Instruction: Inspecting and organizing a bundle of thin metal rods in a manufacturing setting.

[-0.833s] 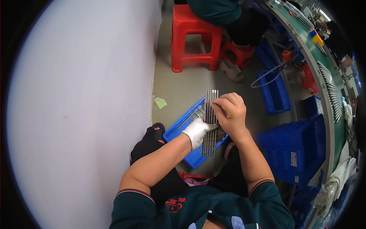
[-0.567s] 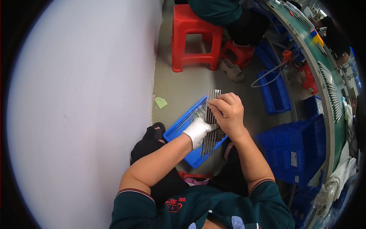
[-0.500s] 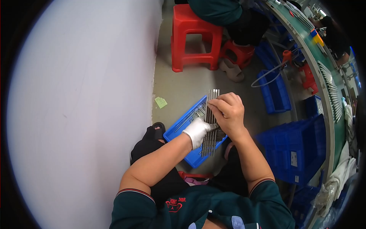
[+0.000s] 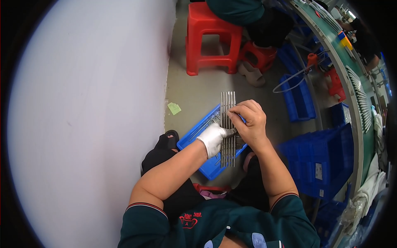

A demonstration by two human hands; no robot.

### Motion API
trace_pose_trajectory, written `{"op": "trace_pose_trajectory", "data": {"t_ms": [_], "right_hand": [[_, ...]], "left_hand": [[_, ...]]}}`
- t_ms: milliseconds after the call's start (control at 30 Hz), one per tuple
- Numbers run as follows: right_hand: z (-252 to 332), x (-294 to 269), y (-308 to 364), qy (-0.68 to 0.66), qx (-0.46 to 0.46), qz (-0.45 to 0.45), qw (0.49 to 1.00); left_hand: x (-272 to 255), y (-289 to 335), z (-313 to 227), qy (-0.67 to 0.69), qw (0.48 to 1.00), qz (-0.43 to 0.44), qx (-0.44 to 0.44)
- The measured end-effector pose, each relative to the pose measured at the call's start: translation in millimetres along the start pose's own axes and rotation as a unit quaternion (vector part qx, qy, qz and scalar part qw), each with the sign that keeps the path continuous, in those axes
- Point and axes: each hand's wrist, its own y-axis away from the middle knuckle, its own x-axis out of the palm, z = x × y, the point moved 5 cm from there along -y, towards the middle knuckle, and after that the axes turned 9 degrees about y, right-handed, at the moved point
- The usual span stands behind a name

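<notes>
My left hand (image 4: 213,139), in a white glove with darkened fingertips, is closed round a row of thin metal rods (image 4: 228,152). The rods stand side by side, pointing away from me, above a blue tray (image 4: 209,172). My bare right hand (image 4: 251,123) is at the right side of the row, thumb and forefinger pinched on the rods above my left thumb. Whether it grips one rod or several I cannot make out. More metal rods (image 4: 215,119) lie in the tray, partly hidden by my hands.
A white wall (image 4: 95,115) runs along the left. Ahead stands a red stool (image 4: 212,39) beside a seated person. At the right are a green-topped workbench (image 4: 349,62), stacked blue crates (image 4: 316,161) and a blue bin (image 4: 298,101). A green paper scrap (image 4: 174,108) lies on the floor.
The row of rods has shifted slightly up and left and looks more upright and fanned apart. My right hand keeps its pinch at nearly the same place.
</notes>
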Motion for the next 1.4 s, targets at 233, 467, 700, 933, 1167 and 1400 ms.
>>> {"op": "trace_pose_trajectory", "data": {"t_ms": [233, 467, 700, 933, 1167, 1400], "right_hand": [[13, -2, -1, 0.061, -0.064, -0.007, 0.996], [9, 4, 1, 0.048, -0.062, 0.016, 0.997], [5, 1, 4, -0.024, -0.009, 0.013, 1.0], [7, -1, 3, 0.002, -0.02, 0.022, 1.0], [14, 5, 7, 0.057, -0.087, 0.035, 0.994], [6, -6, 2, 0.011, -0.025, 0.012, 1.0]], "left_hand": [[0, 0, -2, -0.01, 1.0, -0.004, -0.002], [-4, 0, 0, -0.011, 1.0, -0.005, 0.01], [-2, 0, -5, 0.013, 1.0, -0.012, 0.019], [-1, 1, -4, 0.006, 1.0, -0.011, 0.011], [-6, -2, -1, -0.012, 1.0, -0.004, 0.023], [-2, 0, -7, 0.019, 0.999, -0.024, 0.015]]}}
